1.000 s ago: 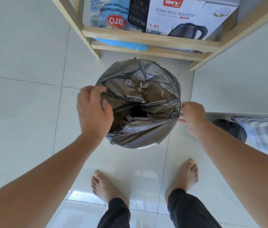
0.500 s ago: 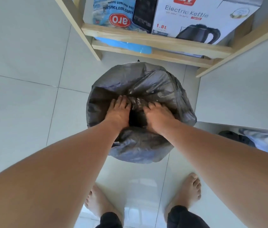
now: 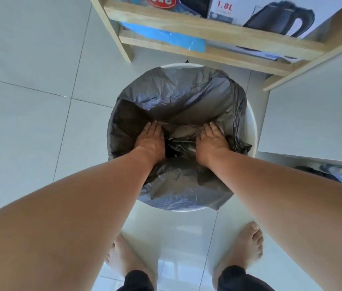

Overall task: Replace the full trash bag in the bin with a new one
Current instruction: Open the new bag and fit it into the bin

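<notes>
A round white bin [image 3: 252, 131] stands on the tiled floor below me. A dark grey trash bag [image 3: 176, 91] lines it, its edge folded over the near and left rim. Both my hands are down inside the bag. My left hand [image 3: 150, 139] lies flat with fingers spread against the plastic left of centre. My right hand [image 3: 212, 139] presses flat on the plastic right of centre. Crumpled bag folds [image 3: 179, 141] sit between the two hands. The bottom of the bin is hidden.
A wooden shelf [image 3: 207, 28] stands just behind the bin, holding an electric kettle box [image 3: 270, 15] and a blue packet [image 3: 163, 36]. A white cabinet [image 3: 317, 114] is at the right. My bare feet [image 3: 247, 244] are on the glossy tiles.
My hands went from the bag's outer sides into its opening and have now spread apart deeper inside. The bag is wider open, and the bin's white rim shows.
</notes>
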A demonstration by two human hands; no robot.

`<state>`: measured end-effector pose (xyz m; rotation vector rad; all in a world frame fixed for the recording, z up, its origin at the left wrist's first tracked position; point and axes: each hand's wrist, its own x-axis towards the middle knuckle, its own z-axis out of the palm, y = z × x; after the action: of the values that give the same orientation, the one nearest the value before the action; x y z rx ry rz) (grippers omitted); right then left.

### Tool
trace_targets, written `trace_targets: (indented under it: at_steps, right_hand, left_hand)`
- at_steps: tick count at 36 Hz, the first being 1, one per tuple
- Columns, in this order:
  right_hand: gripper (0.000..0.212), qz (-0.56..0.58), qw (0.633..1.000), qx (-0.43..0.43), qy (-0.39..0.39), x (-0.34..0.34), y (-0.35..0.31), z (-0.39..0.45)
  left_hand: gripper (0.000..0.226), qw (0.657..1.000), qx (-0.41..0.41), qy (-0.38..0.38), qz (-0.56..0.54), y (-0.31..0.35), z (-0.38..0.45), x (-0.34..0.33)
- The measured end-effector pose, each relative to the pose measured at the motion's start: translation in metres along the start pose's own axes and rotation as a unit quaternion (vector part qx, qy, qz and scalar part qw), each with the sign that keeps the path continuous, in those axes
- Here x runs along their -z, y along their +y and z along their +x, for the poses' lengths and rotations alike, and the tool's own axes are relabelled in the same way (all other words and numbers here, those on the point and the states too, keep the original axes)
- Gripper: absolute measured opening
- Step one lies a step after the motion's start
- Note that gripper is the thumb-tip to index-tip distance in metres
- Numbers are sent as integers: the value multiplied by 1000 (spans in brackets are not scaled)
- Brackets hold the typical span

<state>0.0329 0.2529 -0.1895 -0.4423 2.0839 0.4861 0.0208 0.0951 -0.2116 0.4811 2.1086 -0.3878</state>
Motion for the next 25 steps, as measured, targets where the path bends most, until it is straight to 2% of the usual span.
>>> trace_targets:
  at_steps: [2,5,9,11,13,15,18,19,21,22,23,24,25]
  right_hand:
    - [71,-39,999,-2,-20,1,0,3]
    - [78,-53,998,-2,-30,3,-3,1]
    - [81,4,1000,8,-1,5,1,-16]
    - [79,69,996,14,56,9,5,-32]
    - [67,142,980,32,133,16,12,-56]
    - [51,185,953,57,233,20,20,-86]
    - [40,215,898,39,381,20,31,-120]
    - [41,223,882,16,414,19,35,-132]
    - [51,248,864,-61,434,16,42,-147]
    - [57,275,862,-107,411,14,46,-152]
    - [59,316,861,-153,368,11,49,-156]
    - [55,372,851,-191,318,7,53,-157]
    - [41,434,832,-217,269,5,56,-155]
  left_hand:
    - [66,999,19,-11,32,0,0,-3]
    - [70,998,36,-17,50,8,-2,-4]
    - [71,999,52,-18,4,11,-18,-1]
    - [73,998,39,3,-41,6,-33,5]
    - [77,995,-8,44,-86,-5,-55,18]
    - [66,981,-64,132,-130,-16,-85,34]
    - [37,930,-119,306,-165,-36,-123,51]
    - [34,910,-102,368,-163,-42,-135,53]
    - [36,873,-8,454,-176,-49,-155,53]
    - [41,867,58,450,-204,-50,-161,51]
    - [48,866,124,414,-250,-51,-164,47]
    - [53,863,176,360,-307,-52,-167,46]
    - [52,856,211,309,-357,-53,-165,41]
